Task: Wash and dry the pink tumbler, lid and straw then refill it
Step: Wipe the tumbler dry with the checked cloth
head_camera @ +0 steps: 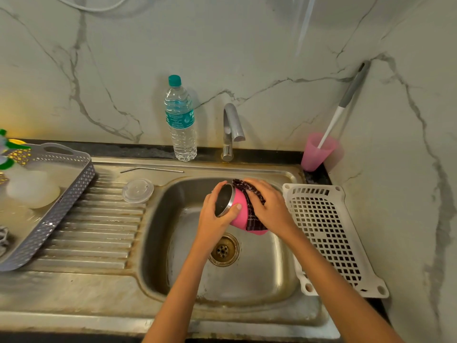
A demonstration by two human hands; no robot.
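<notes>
- Gripping with the left hand [214, 220] the mouth end of a pink metal tumbler [239, 214], thumb laid across the pink wall, fingers curled round the far side of the rim.
- Pressing with the right hand [270, 206] a dark checked cloth [252, 209] onto the tumbler's base half, fingers bent over the cloth and clutching it against the wall.
- Held on its side between the two hands, mouth to the left, above the stainless-steel sink basin [158, 219], toward the basin's back wall and just behind the round brass-coloured drain [223, 250].
- Showing a bright steel rim band, a dark steel interior and a smooth pink outer wall; base end mostly wrapped by the cloth, with only a pink corner peeking out below.
- Lying flat just left of the basin, on the ribbed draining board: a clear round plastic lid [137, 190].
- Lying behind the lid, along the ledge at the basin's back left: a thin bent metal straw [152, 170].
- Standing behind the basin: a clear plastic water bottle with a teal cap [180, 120], and to its right a grey metal tap [231, 129].
- Resting against the basin's right edge: a white perforated plastic basket [326, 233].
- Standing at the basin's back right corner: a translucent pink plastic cup [317, 152] with a grey-handled brush [346, 100] in it, leaning on the marble wall.
- Sitting far left of the basin: a grey woven-pattern plastic tray [49, 231].
</notes>
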